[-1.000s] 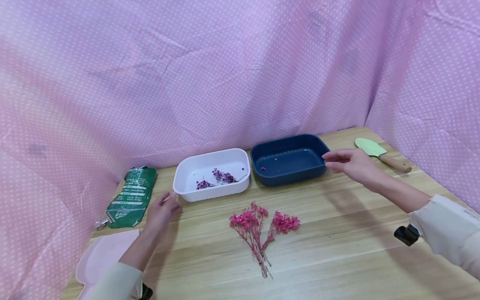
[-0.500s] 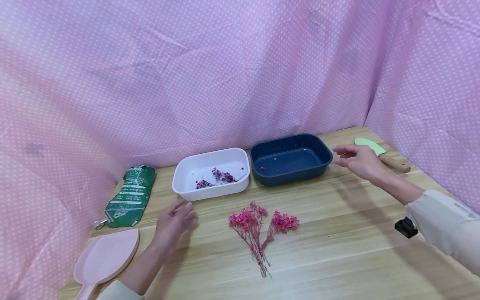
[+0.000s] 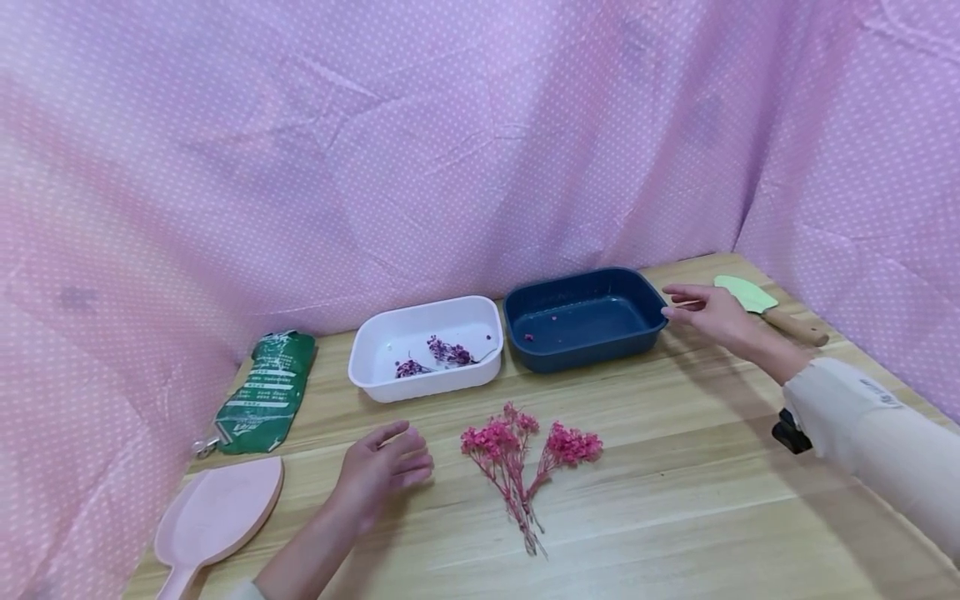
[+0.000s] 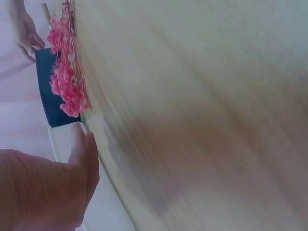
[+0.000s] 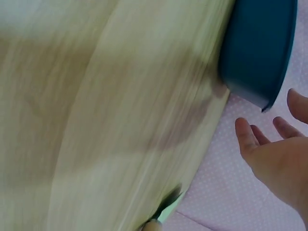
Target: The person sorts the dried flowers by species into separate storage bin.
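My left hand [image 3: 382, 471] hovers over the table with its fingers loosely extended and nothing in them. It is just left of a bunch of pink dried flowers [image 3: 517, 467] lying on the wood, stems toward me. Behind it stands a white rectangular tub [image 3: 423, 385] holding purple dried sprigs [image 3: 450, 353]. My right hand [image 3: 712, 318], fingers relaxed and holding nothing, is at the right end of a dark blue tub [image 3: 592, 354]. In the right wrist view its fingertips [image 5: 244, 130] stand a little apart from the blue tub [image 5: 255, 53].
A green printed pouch [image 3: 266, 396] lies at the left, with a pink paddle-shaped board [image 3: 217, 508] in front of it. At the far right rests a trowel [image 3: 750, 296] with a pale green blade and wooden handle. A pink dotted cloth [image 3: 450, 150] hangs behind the table.
My left hand has moved from the white tub's front left corner rightward and nearer to me, toward the pink flowers. My right hand shifted slightly right, staying near the blue tub's end.
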A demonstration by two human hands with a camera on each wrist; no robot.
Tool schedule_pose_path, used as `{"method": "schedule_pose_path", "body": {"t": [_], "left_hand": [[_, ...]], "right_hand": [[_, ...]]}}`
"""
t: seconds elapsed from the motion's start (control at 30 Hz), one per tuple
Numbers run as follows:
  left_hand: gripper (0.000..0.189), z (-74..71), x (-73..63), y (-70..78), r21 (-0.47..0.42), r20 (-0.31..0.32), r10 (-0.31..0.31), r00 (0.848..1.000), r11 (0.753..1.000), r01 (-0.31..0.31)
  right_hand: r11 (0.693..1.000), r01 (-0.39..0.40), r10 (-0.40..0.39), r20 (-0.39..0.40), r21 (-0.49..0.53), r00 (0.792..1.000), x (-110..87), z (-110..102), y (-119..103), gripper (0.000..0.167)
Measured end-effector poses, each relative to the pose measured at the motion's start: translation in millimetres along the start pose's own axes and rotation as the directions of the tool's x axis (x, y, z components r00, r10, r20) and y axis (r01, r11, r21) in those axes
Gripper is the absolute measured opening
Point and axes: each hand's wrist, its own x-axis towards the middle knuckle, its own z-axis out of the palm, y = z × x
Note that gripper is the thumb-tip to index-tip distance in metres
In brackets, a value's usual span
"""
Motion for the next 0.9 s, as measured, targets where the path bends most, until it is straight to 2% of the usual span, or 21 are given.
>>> {"method": "schedule_pose_path", "body": {"t": [0.23, 0.43, 0.53, 0.73, 0.9], "left_hand": [[0.053, 3.7, -4.7, -2.1, 0.009, 0.026, -0.009, 1.0, 1.0, 0.009], [0.052, 3.7, -6.5, -4.5, 0.013, 0.04, -0.013, 0.999, 1.0, 0.013], [0.052, 4.5, -7.5, -5.2, 0.013, 0.043, -0.012, 0.999, 1.0, 0.012], [0.053, 7.2, -9.5, -6.9, 0.003, 0.054, -0.012, 0.998, 1.0, 0.011], [0.055, 11.6, -11.8, -6.7, 0.001, 0.082, -0.008, 0.997, 1.0, 0.008]], "right_hand": [[0.999, -0.045, 0.044, 0.069, 0.002, 0.997, 3.6, 3.5, -0.9, 0.056], [0.984, -0.091, 0.072, 0.128, 0.155, 0.989, 3.8, 5.9, -0.9, 0.057], [0.969, -0.114, 0.088, 0.125, 0.221, 0.988, 3.0, 7.7, 0.5, 0.057], [0.965, -0.129, 0.105, 0.113, 0.229, 0.988, 2.0, 9.1, 0.1, 0.058], [0.949, -0.135, 0.103, 0.125, 0.286, 0.987, 3.0, 9.5, 0.1, 0.058]]}}
